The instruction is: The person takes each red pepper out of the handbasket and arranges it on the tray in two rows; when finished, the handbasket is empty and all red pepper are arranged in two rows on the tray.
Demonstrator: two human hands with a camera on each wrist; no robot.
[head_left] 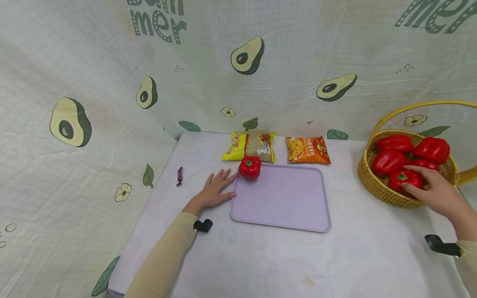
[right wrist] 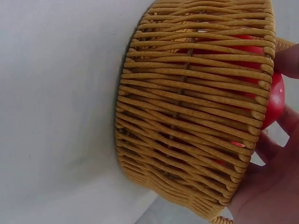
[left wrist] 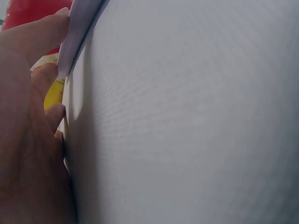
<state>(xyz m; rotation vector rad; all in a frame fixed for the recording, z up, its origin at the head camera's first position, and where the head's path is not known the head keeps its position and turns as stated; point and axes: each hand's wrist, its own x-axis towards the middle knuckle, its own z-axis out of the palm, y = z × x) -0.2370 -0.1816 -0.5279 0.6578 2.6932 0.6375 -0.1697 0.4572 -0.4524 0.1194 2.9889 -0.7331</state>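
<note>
My left hand [head_left: 216, 191] lies flat on the table with fingers spread, thumb and index tip at the left edge of a lilac tray [head_left: 283, 200]. At that tray's back left corner sits a red bell pepper [head_left: 250, 167], close to the index finger. On the right, my right hand [head_left: 437, 192] reaches into a wicker basket [head_left: 384, 196] of several red bell peppers. Its thumb and fingers grip the front pepper [head_left: 402, 179] from two sides. In the right wrist view this pepper [right wrist: 276, 100] shows above the basket rim, partly hidden by the weave.
Behind the tray lie a yellow snack bag [head_left: 257, 147] and an orange snack bag [head_left: 307, 150]. A small purple wrapped candy [head_left: 179, 176] is on the left of the table. The basket's tall handle [head_left: 421, 106] arches over it, and a patterned cloth hangs behind.
</note>
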